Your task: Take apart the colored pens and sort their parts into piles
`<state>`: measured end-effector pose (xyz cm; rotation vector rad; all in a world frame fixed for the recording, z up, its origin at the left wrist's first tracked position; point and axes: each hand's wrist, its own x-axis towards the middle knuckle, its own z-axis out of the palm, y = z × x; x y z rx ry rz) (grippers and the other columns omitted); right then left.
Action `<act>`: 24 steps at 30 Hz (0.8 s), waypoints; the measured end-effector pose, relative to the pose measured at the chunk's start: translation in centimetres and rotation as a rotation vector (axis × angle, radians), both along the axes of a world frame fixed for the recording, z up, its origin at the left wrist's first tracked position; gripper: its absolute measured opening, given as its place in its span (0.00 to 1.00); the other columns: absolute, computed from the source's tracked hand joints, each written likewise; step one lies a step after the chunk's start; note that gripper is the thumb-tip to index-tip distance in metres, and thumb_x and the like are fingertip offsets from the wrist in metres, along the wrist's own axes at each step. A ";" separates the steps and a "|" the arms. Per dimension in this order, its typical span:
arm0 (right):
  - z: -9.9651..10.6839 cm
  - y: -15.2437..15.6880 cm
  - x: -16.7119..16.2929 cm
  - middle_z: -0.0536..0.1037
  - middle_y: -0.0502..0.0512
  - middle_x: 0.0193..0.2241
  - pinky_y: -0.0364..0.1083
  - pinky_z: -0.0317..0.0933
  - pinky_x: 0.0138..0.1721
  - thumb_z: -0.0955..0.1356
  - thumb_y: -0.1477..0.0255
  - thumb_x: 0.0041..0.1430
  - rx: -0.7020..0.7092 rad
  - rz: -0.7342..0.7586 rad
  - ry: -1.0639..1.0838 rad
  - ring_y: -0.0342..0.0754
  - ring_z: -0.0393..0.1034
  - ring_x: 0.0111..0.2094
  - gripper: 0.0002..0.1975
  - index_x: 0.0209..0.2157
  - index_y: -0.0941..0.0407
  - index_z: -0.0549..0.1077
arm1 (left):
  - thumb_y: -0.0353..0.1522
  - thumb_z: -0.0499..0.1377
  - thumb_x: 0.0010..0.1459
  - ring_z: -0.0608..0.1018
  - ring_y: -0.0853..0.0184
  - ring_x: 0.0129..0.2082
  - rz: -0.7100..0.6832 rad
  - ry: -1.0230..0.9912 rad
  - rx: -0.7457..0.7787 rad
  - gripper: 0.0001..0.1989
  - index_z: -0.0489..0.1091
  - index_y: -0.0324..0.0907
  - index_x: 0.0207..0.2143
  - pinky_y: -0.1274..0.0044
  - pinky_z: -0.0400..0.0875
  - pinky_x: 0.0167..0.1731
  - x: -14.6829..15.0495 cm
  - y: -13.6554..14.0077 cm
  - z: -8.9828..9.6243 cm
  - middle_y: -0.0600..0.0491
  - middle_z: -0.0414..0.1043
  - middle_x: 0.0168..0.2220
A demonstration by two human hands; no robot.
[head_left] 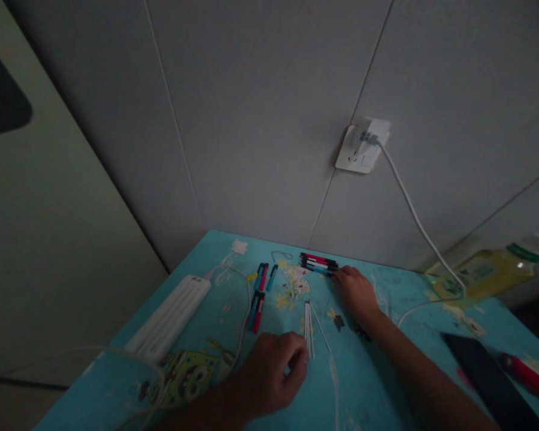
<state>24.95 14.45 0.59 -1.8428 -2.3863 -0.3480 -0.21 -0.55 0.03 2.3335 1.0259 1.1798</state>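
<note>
My left hand (272,371) rests on the blue cartoon tablecloth (206,371), fingers curled at the near end of a small bundle of thin white refills (308,328). My right hand (357,293) reaches forward, and its fingertips touch a pile of assembled pens (318,263) in black, red and blue by the wall. Loose pen caps or barrels in blue and red (264,276) and a second pair (256,311) lie left of the refills. Small dark parts (339,322) sit beside my right wrist.
A white power strip (168,320) with cable lies at the left. A wall socket (362,146) holds a plug whose white cord (413,215) runs down to the table. A yellow drink bottle (489,272) lies at the right, near a dark phone (485,371) and a red object (527,377).
</note>
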 end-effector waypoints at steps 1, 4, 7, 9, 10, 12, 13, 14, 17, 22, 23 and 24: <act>0.1 0.0 0.0 0.77 0.61 0.41 0.47 0.60 0.46 0.60 0.70 0.69 0.002 0.006 -0.001 0.53 0.69 0.44 0.15 0.44 0.56 0.78 | 0.25 0.53 0.60 0.71 0.71 0.23 -0.004 0.003 0.024 0.06 0.61 0.45 0.38 0.77 0.62 0.30 -0.1 0.0 0.0 0.58 0.70 0.25; 0.5 0.2 -0.2 0.77 0.62 0.41 0.47 0.60 0.45 0.61 0.71 0.69 0.007 0.022 0.001 0.53 0.70 0.44 0.14 0.43 0.57 0.78 | 0.25 0.54 0.59 0.72 0.71 0.23 0.012 -0.007 0.078 0.07 0.62 0.45 0.38 0.78 0.63 0.30 -0.3 0.1 0.3 0.58 0.70 0.25; 1.2 0.2 -0.6 0.77 0.63 0.40 0.49 0.60 0.43 0.61 0.72 0.69 0.018 0.028 0.016 0.54 0.70 0.42 0.14 0.41 0.58 0.78 | 0.25 0.54 0.59 0.71 0.72 0.21 0.030 -0.026 0.077 0.07 0.63 0.44 0.39 0.79 0.63 0.27 -0.3 0.3 0.6 0.58 0.69 0.24; 1.9 -0.5 -0.9 0.77 0.64 0.40 0.49 0.61 0.43 0.61 0.73 0.68 0.029 0.038 0.036 0.55 0.70 0.42 0.13 0.42 0.58 0.77 | 0.26 0.54 0.60 0.72 0.72 0.20 0.021 -0.023 0.073 0.06 0.63 0.44 0.40 0.79 0.63 0.26 -0.2 0.3 0.9 0.58 0.70 0.23; 2.2 -1.2 -1.0 0.77 0.64 0.41 0.50 0.61 0.43 0.61 0.73 0.68 0.035 0.046 0.047 0.55 0.70 0.42 0.13 0.43 0.58 0.77 | 0.26 0.54 0.60 0.72 0.72 0.20 0.012 -0.014 0.072 0.06 0.64 0.43 0.40 0.79 0.63 0.26 -0.1 0.3 1.0 0.57 0.70 0.23; 2.8 -3.4 -1.3 0.77 0.62 0.42 0.51 0.60 0.46 0.61 0.72 0.69 0.042 0.082 0.077 0.55 0.69 0.44 0.13 0.46 0.56 0.76 | 0.26 0.53 0.60 0.73 0.71 0.20 0.000 0.006 0.071 0.07 0.64 0.43 0.41 0.79 0.63 0.26 0.0 0.2 1.1 0.57 0.71 0.24; 2.9 -4.8 -1.4 0.77 0.61 0.41 0.50 0.60 0.47 0.61 0.72 0.69 0.044 0.114 0.097 0.54 0.69 0.44 0.13 0.46 0.55 0.76 | 0.26 0.54 0.60 0.74 0.71 0.21 -0.007 0.019 0.071 0.07 0.64 0.44 0.41 0.78 0.64 0.27 0.0 0.1 1.1 0.57 0.72 0.24; 3.0 -6.5 -1.5 0.78 0.61 0.41 0.51 0.61 0.47 0.61 0.71 0.69 0.055 0.179 0.151 0.54 0.70 0.43 0.13 0.46 0.56 0.76 | 0.26 0.54 0.60 0.74 0.71 0.21 -0.016 0.033 0.076 0.08 0.65 0.44 0.42 0.78 0.64 0.27 0.1 0.0 1.1 0.57 0.73 0.24; 2.7 -11.6 -1.8 0.78 0.59 0.38 0.51 0.62 0.44 0.62 0.71 0.69 0.076 0.360 0.307 0.52 0.70 0.39 0.11 0.44 0.55 0.75 | 0.28 0.54 0.59 0.75 0.69 0.21 -0.055 0.099 0.080 0.08 0.66 0.44 0.42 0.76 0.66 0.29 0.0 -0.2 0.7 0.56 0.73 0.24; 1.5 -16.0 -2.4 0.77 0.55 0.30 0.49 0.63 0.38 0.63 0.77 0.66 0.077 0.581 0.468 0.49 0.71 0.32 0.11 0.47 0.56 0.73 | 0.31 0.53 0.60 0.71 0.69 0.19 -0.120 0.275 0.127 0.09 0.64 0.45 0.25 0.74 0.63 0.25 0.2 -0.5 0.2 0.55 0.68 0.19; 1.3 -16.2 -2.5 0.77 0.54 0.29 0.48 0.63 0.36 0.63 0.77 0.66 0.073 0.610 0.483 0.49 0.70 0.30 0.10 0.46 0.56 0.73 | 0.31 0.53 0.60 0.71 0.69 0.18 -0.138 0.309 0.161 0.11 0.64 0.45 0.24 0.74 0.61 0.23 0.4 -0.5 0.3 0.54 0.67 0.18; 1.2 -16.2 -2.5 0.76 0.54 0.27 0.48 0.62 0.34 0.63 0.77 0.65 0.066 0.632 0.490 0.48 0.70 0.29 0.09 0.43 0.56 0.74 | 0.32 0.54 0.60 0.70 0.68 0.17 -0.168 0.348 0.205 0.12 0.63 0.45 0.22 0.73 0.60 0.21 0.5 -0.6 0.4 0.54 0.67 0.17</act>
